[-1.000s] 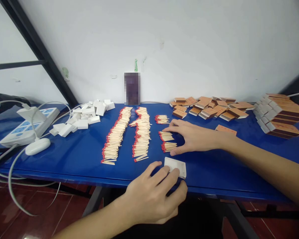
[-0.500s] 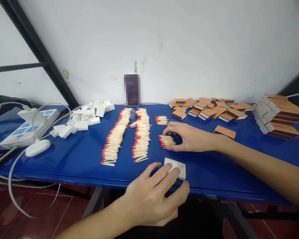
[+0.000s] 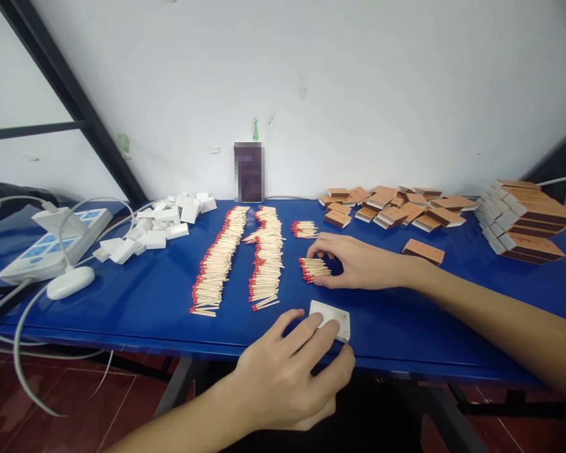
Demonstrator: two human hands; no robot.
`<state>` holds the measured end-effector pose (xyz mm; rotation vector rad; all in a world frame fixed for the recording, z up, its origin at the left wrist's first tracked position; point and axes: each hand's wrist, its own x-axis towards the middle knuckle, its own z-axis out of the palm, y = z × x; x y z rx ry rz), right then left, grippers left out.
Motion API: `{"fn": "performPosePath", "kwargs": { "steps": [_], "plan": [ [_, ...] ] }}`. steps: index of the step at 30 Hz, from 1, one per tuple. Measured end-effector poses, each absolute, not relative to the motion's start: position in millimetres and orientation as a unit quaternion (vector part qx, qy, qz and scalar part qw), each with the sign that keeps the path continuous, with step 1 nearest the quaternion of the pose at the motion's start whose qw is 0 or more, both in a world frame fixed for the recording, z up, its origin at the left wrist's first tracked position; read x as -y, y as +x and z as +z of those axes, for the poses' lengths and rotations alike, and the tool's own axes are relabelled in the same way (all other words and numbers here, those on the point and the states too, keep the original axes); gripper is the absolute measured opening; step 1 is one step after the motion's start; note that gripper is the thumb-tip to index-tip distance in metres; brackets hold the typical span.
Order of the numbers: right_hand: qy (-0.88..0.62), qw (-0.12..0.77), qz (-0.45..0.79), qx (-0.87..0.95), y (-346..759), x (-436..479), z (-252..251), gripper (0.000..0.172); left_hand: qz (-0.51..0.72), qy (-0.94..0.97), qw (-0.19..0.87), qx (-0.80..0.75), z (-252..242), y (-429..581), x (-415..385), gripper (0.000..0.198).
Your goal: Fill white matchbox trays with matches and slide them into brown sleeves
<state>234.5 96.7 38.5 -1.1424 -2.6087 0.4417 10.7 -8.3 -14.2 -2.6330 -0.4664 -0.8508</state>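
Note:
My left hand [image 3: 290, 371] rests at the near edge of the blue table [image 3: 146, 302], its fingers lying on a white matchbox tray [image 3: 334, 317] and its thumb at the tray's near side. My right hand [image 3: 358, 261] is curled around a small bundle of red-tipped matches [image 3: 314, 269], fingers above it and thumb below. Another small bundle [image 3: 305, 229] lies just beyond. Two long rows of matches [image 3: 219, 259] [image 3: 266, 255] run away from me to the left of the bundle.
A heap of white inner trays [image 3: 158, 228] lies at the back left, near a power strip [image 3: 51, 242] and cables. Orange matchbox sleeves [image 3: 396, 204] are scattered at the back right, one lone sleeve [image 3: 423, 251] nearer, and stacked boxes [image 3: 523, 220] at the far right.
My right hand has pushed two small bundles of matches together into one and closed its fingers around it. My left hand has stayed on the white tray.

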Motion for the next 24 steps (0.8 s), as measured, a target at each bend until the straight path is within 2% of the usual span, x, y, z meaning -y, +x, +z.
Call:
{"fn": "performPosePath", "kwargs": {
  "steps": [14, 24],
  "plan": [
    [-0.394, 0.122, 0.163, 0.896, 238, -97, 39, 0.044, -0.3, -0.924, 0.167, 0.167, -15, 11, 8, 0.029],
    [-0.383, 0.19, 0.186, 0.885, 233, -116, 31, 0.033, -0.293, -0.926, 0.167, 0.167, -14, 12, 8, 0.027]
  ]
}}
